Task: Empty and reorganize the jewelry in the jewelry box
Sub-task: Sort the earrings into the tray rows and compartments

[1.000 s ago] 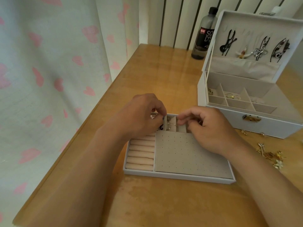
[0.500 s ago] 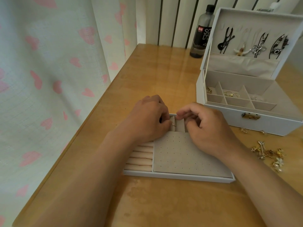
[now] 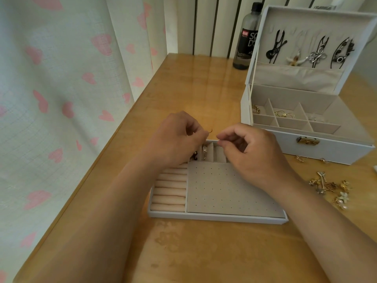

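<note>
A pale removable tray lies on the wooden table, with pink ring rolls at its left, a dotted earring panel and small back compartments holding small pieces of jewelry. My left hand is raised over the tray's back edge and pinches a small hooked earring. My right hand is beside it, thumb and forefinger pinched together on something tiny that I cannot make out. The open white jewelry box stands at the right, with necklaces hanging in its lid and gold pieces in its compartments.
A pile of gold jewelry lies loose on the table right of the tray. A dark bottle stands behind the box. A heart-patterned curtain hangs along the table's left edge.
Both hands have lifted from the tray's back compartments. The left hand now holds a small hooked earring above the tray edge, and the compartments show again.
</note>
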